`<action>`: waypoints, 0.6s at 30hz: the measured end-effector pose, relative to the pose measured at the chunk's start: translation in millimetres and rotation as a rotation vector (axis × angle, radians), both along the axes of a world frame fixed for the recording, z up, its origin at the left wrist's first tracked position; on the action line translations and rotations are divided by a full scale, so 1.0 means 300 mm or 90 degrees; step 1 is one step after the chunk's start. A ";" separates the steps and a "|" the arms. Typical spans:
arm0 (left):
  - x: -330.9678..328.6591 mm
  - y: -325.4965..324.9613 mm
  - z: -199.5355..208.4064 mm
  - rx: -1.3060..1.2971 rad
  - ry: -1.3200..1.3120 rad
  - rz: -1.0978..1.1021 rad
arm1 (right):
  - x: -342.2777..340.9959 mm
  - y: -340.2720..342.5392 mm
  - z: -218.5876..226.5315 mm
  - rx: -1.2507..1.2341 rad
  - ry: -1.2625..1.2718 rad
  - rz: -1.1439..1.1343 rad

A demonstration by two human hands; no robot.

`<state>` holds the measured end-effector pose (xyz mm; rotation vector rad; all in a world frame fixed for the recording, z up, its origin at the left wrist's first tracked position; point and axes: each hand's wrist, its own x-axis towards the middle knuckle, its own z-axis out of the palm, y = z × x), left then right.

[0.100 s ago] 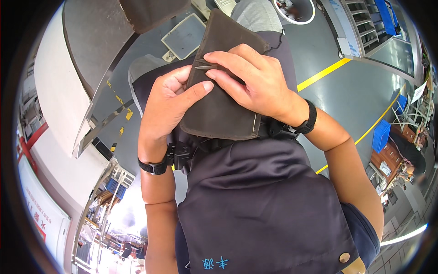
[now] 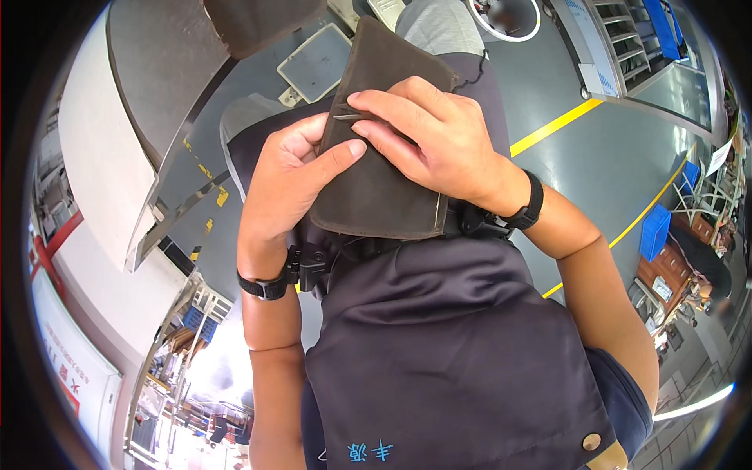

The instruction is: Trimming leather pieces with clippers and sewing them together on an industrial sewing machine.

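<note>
A dark brown, leather-like panel (image 2: 384, 188) with stitched edges lies across my lap, its narrower end pointing away from me. My left hand (image 2: 294, 168) grips the panel's left edge, thumb on top and fingers mostly hidden beneath. Over the panel's upper middle is my right hand (image 2: 439, 137), its thumb and index finger slightly apart around a thin pointed metal tool (image 2: 345, 117). The tool's bright tip points left, toward the panel's left edge; its rest is hidden in the hand.
Another brown panel (image 2: 262, 23) lies at the far left on a dark-topped worktable (image 2: 168, 70). A grey-topped pedal (image 2: 317, 64) sits on the floor ahead. A white bin (image 2: 539, 23) stands at the far right, near a metal rack (image 2: 627, 47). Blue crates (image 2: 655, 233) are farther right.
The pointed tool shows one blade-like tip now, where two slivers showed before. My right fingertips have shifted very slightly; my left hand keeps its place.
</note>
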<state>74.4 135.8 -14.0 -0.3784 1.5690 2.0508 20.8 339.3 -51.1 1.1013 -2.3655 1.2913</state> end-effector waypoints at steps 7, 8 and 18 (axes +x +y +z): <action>0.001 0.003 -0.010 -0.029 0.015 -0.020 | -0.009 -0.012 -0.010 0.015 0.108 0.014; 0.002 0.006 -0.012 -0.029 0.015 -0.020 | -0.008 -0.012 -0.011 0.014 0.108 0.014; -0.001 0.007 0.001 -0.030 0.016 0.000 | 0.002 0.007 0.002 -0.005 -0.023 0.014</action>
